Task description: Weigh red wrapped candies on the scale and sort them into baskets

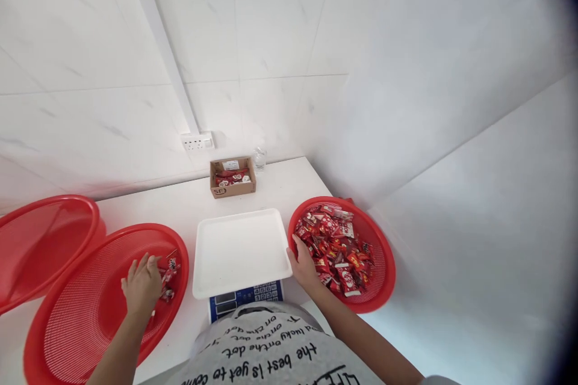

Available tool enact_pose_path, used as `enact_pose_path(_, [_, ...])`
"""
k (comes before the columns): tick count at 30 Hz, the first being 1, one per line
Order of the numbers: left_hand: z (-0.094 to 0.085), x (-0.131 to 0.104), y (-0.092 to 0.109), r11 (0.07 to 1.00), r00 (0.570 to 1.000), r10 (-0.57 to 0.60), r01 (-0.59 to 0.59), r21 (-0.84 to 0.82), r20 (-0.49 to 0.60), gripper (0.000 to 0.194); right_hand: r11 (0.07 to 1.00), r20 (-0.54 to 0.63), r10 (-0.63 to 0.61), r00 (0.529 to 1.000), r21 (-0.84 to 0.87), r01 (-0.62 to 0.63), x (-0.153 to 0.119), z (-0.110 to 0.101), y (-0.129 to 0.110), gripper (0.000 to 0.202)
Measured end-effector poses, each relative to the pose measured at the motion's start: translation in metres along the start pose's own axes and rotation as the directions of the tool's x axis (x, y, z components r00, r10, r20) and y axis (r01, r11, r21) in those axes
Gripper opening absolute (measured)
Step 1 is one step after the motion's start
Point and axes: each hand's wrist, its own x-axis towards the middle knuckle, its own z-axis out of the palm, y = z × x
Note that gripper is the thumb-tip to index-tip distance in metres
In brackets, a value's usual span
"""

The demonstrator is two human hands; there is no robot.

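My left hand [142, 284] is over a red plastic basket [76, 307], its fingers apart and nothing visible in them. A few red wrapped sweets [170, 274] lie at that basket's right side, partly behind the hand. On the right, my right hand [303, 263] holds the left rim of a second red basket [386, 277], with the fingers over the edge and the thumb outside. Many red wrapped sweets [336, 240] fill the bottom of this basket. Between the two baskets sits a white tray [241, 252] on a blue digital scale [246, 301]; nothing lies on the tray.
Another red basket [49, 252] stands at the far left. A small cardboard box [233, 190] with red packets is at the back of the white table [180, 198], beside a clear plastic item [259, 158]. Walls close off the back and right; a socket [197, 141] is behind.
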Motion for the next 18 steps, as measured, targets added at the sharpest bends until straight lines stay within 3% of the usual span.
enact_pose_path(5, [0.010, -0.004, 0.028, 0.985, 0.986, 0.166, -0.167, -0.054, -0.012, 0.051, 0.989, 0.029, 0.131, 0.991, 0.072, -0.133, 0.005, -0.005, -0.005, 0.054])
enact_pose_path(9, [0.018, -0.007, 0.051, 0.950, 0.953, 0.302, -0.304, -0.068, -0.039, 0.051, 0.948, 0.182, 0.273, 0.945, 0.117, -0.297, 0.013, -0.019, -0.003, 0.054])
enact_pose_path(13, [0.027, -0.011, 0.062, 0.926, 0.930, 0.368, -0.368, -0.084, -0.026, 0.058, 0.972, 0.283, 0.216, 0.935, 0.027, -0.233, 0.015, -0.038, 0.006, 0.051])
enact_pose_path(18, [0.033, -0.022, 0.064, 0.896, 0.903, 0.428, -0.428, -0.122, -0.024, 0.058, 0.958, 0.178, 0.231, 0.957, -0.212, -0.192, 0.022, -0.069, 0.027, 0.053])
